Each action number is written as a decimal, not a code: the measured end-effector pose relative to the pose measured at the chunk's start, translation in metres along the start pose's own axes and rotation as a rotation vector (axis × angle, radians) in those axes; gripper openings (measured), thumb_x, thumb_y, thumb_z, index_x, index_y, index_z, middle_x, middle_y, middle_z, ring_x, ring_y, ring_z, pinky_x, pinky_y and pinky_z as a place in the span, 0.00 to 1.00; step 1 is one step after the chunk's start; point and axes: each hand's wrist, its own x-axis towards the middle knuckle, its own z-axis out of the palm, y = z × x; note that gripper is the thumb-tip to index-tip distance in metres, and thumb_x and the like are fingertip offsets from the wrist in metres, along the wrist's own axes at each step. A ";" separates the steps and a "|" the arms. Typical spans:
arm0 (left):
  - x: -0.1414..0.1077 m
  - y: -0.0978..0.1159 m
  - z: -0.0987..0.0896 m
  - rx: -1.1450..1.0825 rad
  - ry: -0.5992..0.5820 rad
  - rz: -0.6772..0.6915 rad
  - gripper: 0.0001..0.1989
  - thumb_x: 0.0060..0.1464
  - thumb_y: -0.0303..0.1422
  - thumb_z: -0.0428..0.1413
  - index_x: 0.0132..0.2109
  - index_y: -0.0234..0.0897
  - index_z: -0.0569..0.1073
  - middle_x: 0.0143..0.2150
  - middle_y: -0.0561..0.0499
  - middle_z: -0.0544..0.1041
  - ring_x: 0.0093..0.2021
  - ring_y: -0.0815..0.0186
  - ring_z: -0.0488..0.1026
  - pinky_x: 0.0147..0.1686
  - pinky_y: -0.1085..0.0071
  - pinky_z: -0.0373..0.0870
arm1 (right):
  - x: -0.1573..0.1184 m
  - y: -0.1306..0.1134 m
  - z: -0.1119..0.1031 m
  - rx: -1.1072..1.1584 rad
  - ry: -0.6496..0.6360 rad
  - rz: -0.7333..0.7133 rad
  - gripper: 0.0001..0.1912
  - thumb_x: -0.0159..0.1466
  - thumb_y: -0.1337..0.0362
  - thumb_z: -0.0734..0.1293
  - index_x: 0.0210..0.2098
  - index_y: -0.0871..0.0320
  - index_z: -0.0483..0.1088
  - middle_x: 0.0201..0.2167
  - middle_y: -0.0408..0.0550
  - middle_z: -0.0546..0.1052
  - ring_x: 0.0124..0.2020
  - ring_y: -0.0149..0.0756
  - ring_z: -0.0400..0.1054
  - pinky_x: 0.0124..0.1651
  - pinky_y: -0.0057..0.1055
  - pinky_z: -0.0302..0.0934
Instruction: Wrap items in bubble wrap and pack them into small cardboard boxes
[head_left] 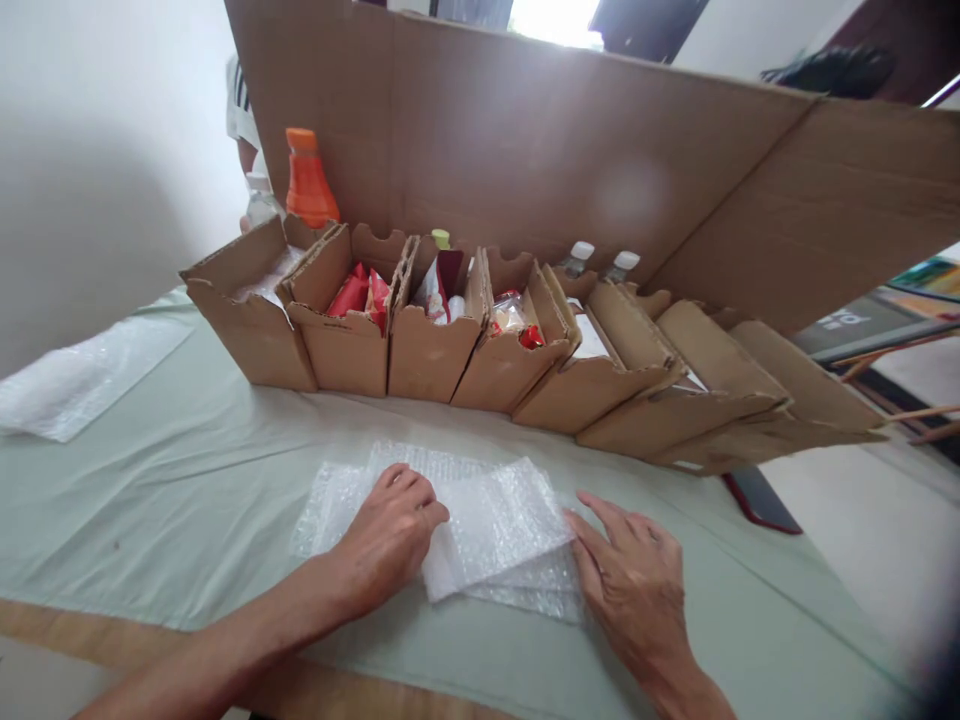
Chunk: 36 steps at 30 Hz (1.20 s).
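Observation:
Several overlapping layers of clear bubble wrap [499,520] lie on the green cloth in front of the cardboard bins. My left hand [397,530] is over the left part of the wrap, its fingers curled and thumb pressed in at the folded piece's left edge. At the right end of the wrap is my right hand [630,560], fingers spread, with the index fingertip touching the corner of the top piece. Whether anything lies inside the wrap cannot be made out.
Behind the wrap stands a row of cardboard bins [427,355] with packets in them. An orange bottle [310,185] stands at the back left before a tall cardboard panel [480,140]. More bubble wrap [90,375] lies far left; a dark red-edged object [763,500] is at right.

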 end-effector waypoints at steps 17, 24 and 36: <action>0.020 -0.044 -0.054 0.191 0.063 0.235 0.16 0.62 0.20 0.48 0.39 0.37 0.80 0.40 0.43 0.77 0.45 0.56 0.69 0.49 0.55 0.66 | 0.023 -0.006 -0.010 -0.020 0.028 0.104 0.12 0.71 0.68 0.62 0.38 0.57 0.79 0.49 0.53 0.82 0.44 0.47 0.75 0.53 0.46 0.59; -0.004 -0.074 -0.055 0.293 -0.048 0.000 0.26 0.52 0.14 0.47 0.48 0.38 0.81 0.58 0.40 0.77 0.64 0.49 0.67 0.65 0.40 0.59 | -0.011 -0.011 -0.010 0.025 -0.141 0.034 0.13 0.70 0.69 0.61 0.42 0.60 0.78 0.51 0.58 0.81 0.47 0.50 0.75 0.51 0.48 0.60; 0.012 -0.011 0.007 -0.019 -0.333 0.092 0.35 0.67 0.52 0.50 0.71 0.35 0.61 0.75 0.30 0.56 0.75 0.35 0.49 0.68 0.26 0.42 | 0.255 0.002 -0.059 0.249 -0.057 -0.292 0.12 0.70 0.69 0.63 0.43 0.56 0.79 0.51 0.50 0.81 0.52 0.47 0.75 0.55 0.45 0.66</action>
